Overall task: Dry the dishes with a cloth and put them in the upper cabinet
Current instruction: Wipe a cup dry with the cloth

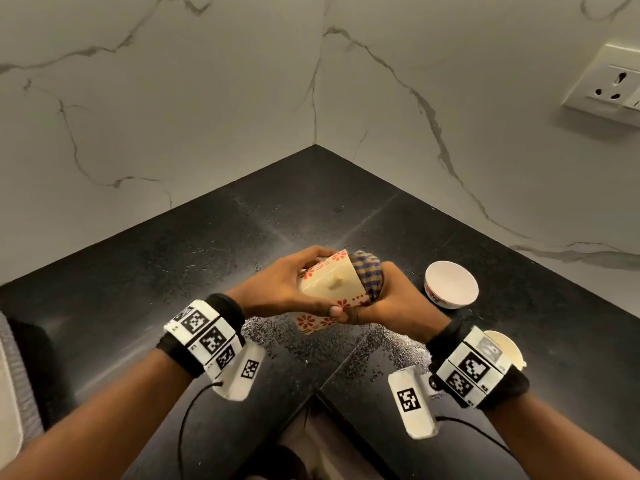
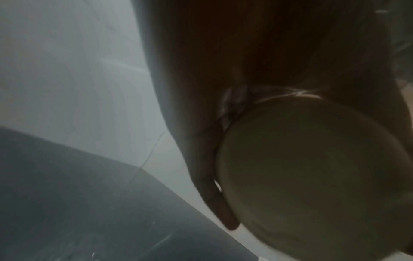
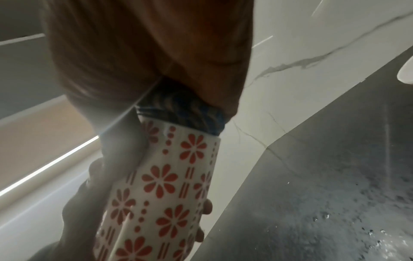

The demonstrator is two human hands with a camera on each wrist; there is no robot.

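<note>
Holding a white cup (image 1: 330,287) patterned with red flowers on its side above the black tabletop (image 1: 214,258), I have my left hand (image 1: 277,289) wrapped around its base end, fingers over the far side and thumb along the near side. My right hand (image 1: 391,303) is at the cup's mouth, its grip closed on a blue and yellow checked cloth (image 1: 369,273) bunched against the rim; the cloth bulges out between the cup and my palm. Both hands meet at the near edge of the cup, thumbs touching.

From the left wrist view, the cup's plain round base (image 2: 312,176) fills the lower right, my fingers (image 2: 210,176) lying along its left edge. From the right wrist view, the flowered wall of the cup (image 3: 161,194) runs down the middle, the cloth (image 3: 178,109) tucked between it and my palm, with the fingertips of my left hand (image 3: 206,206) curling round its right side.

Just right of my hands, a white bowl (image 1: 452,284) with a red pattern on its outside stands upright on the tabletop. Nearer and farther right, another pale dish (image 1: 509,348) shows partly behind my right wrist band. Water droplets (image 1: 311,351) speckle the tabletop beneath and near my hands. Marbled white walls (image 1: 173,98) meet in the far corner, and a wall socket (image 1: 613,88) sits at the far right.
</note>
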